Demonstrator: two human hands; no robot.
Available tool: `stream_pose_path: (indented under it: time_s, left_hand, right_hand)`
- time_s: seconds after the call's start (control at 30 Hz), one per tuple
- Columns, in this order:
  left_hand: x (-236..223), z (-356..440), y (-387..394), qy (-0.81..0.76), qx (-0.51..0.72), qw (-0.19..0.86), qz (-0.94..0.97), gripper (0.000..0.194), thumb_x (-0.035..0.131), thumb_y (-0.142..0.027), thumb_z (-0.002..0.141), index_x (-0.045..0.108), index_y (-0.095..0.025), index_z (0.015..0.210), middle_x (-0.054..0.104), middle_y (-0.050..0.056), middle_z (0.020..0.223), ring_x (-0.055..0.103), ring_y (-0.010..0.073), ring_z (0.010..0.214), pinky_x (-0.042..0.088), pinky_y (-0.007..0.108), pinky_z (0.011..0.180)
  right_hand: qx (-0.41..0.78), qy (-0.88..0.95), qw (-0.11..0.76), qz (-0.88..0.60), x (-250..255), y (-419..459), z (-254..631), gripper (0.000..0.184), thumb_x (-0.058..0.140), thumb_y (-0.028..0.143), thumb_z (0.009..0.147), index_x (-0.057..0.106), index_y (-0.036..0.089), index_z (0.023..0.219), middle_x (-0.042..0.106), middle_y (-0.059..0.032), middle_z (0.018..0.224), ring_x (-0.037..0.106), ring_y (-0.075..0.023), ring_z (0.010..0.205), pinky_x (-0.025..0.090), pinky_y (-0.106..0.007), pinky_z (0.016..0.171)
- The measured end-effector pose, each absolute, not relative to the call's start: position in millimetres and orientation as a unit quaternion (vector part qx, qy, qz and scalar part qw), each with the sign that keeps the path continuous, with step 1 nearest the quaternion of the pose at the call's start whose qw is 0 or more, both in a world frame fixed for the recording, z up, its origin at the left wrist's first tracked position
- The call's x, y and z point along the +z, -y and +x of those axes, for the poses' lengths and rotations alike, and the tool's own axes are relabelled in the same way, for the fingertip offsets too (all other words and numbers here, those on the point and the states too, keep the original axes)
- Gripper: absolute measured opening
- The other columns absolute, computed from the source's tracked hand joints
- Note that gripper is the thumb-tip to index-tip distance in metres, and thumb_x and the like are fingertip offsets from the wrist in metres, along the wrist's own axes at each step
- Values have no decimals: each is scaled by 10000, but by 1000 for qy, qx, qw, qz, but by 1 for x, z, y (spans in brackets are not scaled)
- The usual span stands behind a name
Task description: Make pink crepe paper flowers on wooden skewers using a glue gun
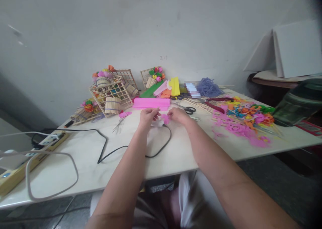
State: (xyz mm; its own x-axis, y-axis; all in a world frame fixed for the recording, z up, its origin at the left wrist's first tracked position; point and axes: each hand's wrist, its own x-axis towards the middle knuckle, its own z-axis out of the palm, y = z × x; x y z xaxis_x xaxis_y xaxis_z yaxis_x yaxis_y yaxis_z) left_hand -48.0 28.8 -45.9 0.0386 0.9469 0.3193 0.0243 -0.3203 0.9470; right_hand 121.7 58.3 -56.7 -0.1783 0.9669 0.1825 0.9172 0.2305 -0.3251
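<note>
My left hand (150, 117) is closed, fingertips pinched together above a small white device (158, 123) with a black cord; what those fingers hold, if anything, is too small to make out. My right hand (177, 115) pinches the edge of a small pink paper piece (165, 118) between the two hands. Just behind them lies a folded sheet of bright pink crepe paper (151, 103). Black-handled scissors (190, 110) rest beyond my right hand. Left of my left hand is a pink paper flower (124, 114) with thin dark stems.
Wooden-stick lattices (110, 96) with paper flowers stand at the back left. Colourful paper scraps (248, 120), red-handled pliers (215, 105) and purple yarn (208, 87) lie right. A green-tinted bottle (298, 100) stands at the right edge. Black cord (102, 148) and a power strip (32, 153) occupy the left.
</note>
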Motion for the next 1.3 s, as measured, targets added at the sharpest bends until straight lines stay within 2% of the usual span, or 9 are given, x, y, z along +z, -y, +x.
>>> stream_pose_path:
  time_s: [0.27,0.53,0.8,1.0,1.17,1.3]
  left_hand:
    - [-49,-46,-31,-409,559,429,580,366,622,-467,615,628,-105,665,614,53,558,465,69,415,364,195,415]
    - [-49,-46,-33,-426,572,420,561,353,630,-456,604,617,-104,633,601,45,521,456,68,391,367,196,406]
    - [-49,-47,-33,-443,561,405,571,328,624,-436,617,603,-109,601,594,39,501,448,65,373,358,186,388]
    - [-49,-44,-33,-465,538,405,574,296,650,-401,594,569,-119,558,580,27,477,449,64,357,346,172,358]
    - [-50,-44,-32,-474,521,448,551,365,611,-473,627,577,-113,681,623,55,559,504,89,364,355,179,342]
    - [-49,-43,-30,-490,491,487,531,442,541,-546,664,562,-109,725,622,71,542,518,102,353,351,180,333]
  right_hand:
    - [64,773,169,-608,-60,-61,122,131,576,277,662,658,250,761,641,-14,962,571,-177,829,382,-249,635]
    - [68,763,164,-621,-60,-60,121,118,564,252,668,641,248,757,651,1,888,570,-156,806,380,-231,636]
    - [111,740,301,-591,-63,-68,123,58,594,213,648,644,190,668,651,-8,784,572,-134,744,404,-215,654]
    - [255,681,424,-540,-62,-70,121,237,620,130,616,648,126,852,639,-29,711,559,-111,631,432,-217,601]
    - [341,631,502,-482,-56,-63,118,125,651,140,569,645,120,692,633,-23,655,554,-117,602,438,-251,620]
    - [353,653,537,-401,-53,-60,115,86,646,181,571,642,143,649,634,-17,668,561,-129,636,436,-272,655]
